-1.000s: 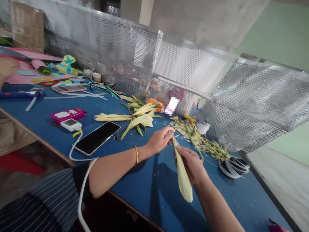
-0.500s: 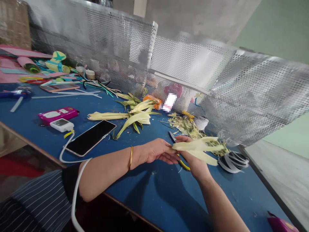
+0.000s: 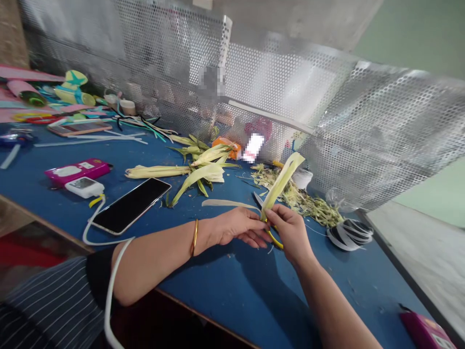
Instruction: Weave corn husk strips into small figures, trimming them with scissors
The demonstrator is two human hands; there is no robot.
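A pale green corn husk (image 3: 281, 184) stands up at a slant between my two hands. My right hand (image 3: 290, 230) pinches its lower end with thumb and fingers. My left hand (image 3: 245, 228), a gold bangle at its wrist, is closed at the same end, its thumb and forefinger meeting there. A narrow pale husk strip (image 3: 228, 203) stretches leftward behind my left hand; whether it joins the held husk is hidden. Yellow-handled scissors (image 3: 275, 239) lie on the table beneath my hands, partly covered. A pile of corn husks (image 3: 203, 169) lies farther back.
Shredded husk scraps (image 3: 301, 198) and a black-and-white coil (image 3: 349, 235) lie at right. A smartphone (image 3: 131, 206) and a magenta device (image 3: 80, 172) with a white cable (image 3: 111, 291) across my left arm are at left. Perforated metal sheeting (image 3: 269, 82) stands behind the blue table (image 3: 225, 295).
The husk, lying flat over my right hand before, now points up and away. My right hand has turned to pinch its base. The narrow strip behind my left hand has come into view.
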